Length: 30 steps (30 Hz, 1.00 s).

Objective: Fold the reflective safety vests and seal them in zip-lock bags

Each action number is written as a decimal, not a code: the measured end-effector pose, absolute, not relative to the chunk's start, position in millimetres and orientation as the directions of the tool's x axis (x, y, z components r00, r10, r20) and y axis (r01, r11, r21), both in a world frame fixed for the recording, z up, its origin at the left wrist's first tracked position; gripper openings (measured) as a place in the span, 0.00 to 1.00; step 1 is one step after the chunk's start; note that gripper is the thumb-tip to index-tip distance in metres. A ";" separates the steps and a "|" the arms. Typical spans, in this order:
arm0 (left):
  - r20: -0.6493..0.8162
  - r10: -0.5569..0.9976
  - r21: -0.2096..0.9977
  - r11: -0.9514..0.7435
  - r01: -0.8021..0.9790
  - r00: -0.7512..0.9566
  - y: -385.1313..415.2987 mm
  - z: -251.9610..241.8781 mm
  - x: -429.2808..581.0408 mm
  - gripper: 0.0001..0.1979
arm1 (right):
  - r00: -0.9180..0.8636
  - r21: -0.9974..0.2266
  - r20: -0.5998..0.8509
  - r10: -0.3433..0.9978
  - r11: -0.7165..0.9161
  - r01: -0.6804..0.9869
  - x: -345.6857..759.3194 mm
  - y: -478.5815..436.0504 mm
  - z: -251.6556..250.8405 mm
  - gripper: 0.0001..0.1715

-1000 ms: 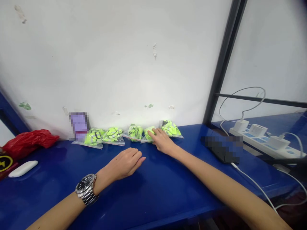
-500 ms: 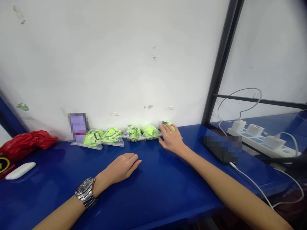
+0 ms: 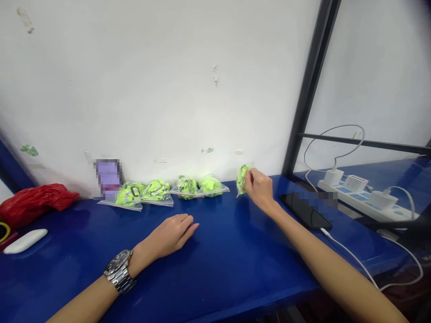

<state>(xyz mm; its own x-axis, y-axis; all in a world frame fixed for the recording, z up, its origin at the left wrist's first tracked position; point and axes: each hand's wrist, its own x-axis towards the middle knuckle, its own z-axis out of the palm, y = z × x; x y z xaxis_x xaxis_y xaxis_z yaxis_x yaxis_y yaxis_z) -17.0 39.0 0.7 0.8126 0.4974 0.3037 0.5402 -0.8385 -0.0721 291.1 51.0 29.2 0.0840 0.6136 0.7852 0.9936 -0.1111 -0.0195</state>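
**Right hand pinching neon-yellow bag, far edge of blue table.**

Thumb and fingertips close on the bag's side; a small grip like this suits, keeping the plastic clear of the four bags lined along the far edge to the left. Left hand lies flat, fingers together, on the table, watch at the wrist. Fingers hide the pinched part; bag contents and any table contact cannot be made out.

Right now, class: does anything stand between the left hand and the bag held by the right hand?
Nothing visible does. Only the blue tabletop separates the left hand from the green bag in the right hand; the next bag sits nearer the wall.
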 end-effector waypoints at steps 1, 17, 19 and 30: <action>0.327 0.486 -0.076 -0.842 0.535 0.811 38.6 1.7 -16.3 0.14 | 0.112 -0.084 0.862 0.494 -0.080 0.993 286.1 45.4 34.6 0.22; 0.660 0.350 0.005 -0.887 0.462 0.664 14.5 10.8 1.9 0.10 | -0.385 -0.533 0.642 0.663 0.747 0.398 194.1 -13.2 23.6 0.19; 0.665 0.369 0.026 -0.881 0.473 0.650 14.6 10.8 0.5 0.11 | -0.436 -0.734 0.514 0.739 0.642 0.221 194.8 -13.3 23.6 0.19; 0.605 0.345 0.006 -0.903 0.430 0.718 8.7 16.2 0.5 0.10 | -0.473 -0.848 0.435 0.766 0.526 0.072 203.0 -9.9 19.2 0.19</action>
<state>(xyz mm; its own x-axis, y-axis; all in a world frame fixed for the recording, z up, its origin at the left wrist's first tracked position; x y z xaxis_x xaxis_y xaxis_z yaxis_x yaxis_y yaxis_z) 0.5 8.7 16.2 0.7178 0.3452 0.6046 0.4297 -0.9030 0.0055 203.0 -9.9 19.2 -0.4727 0.7663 0.4351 0.0716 0.5255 -0.8477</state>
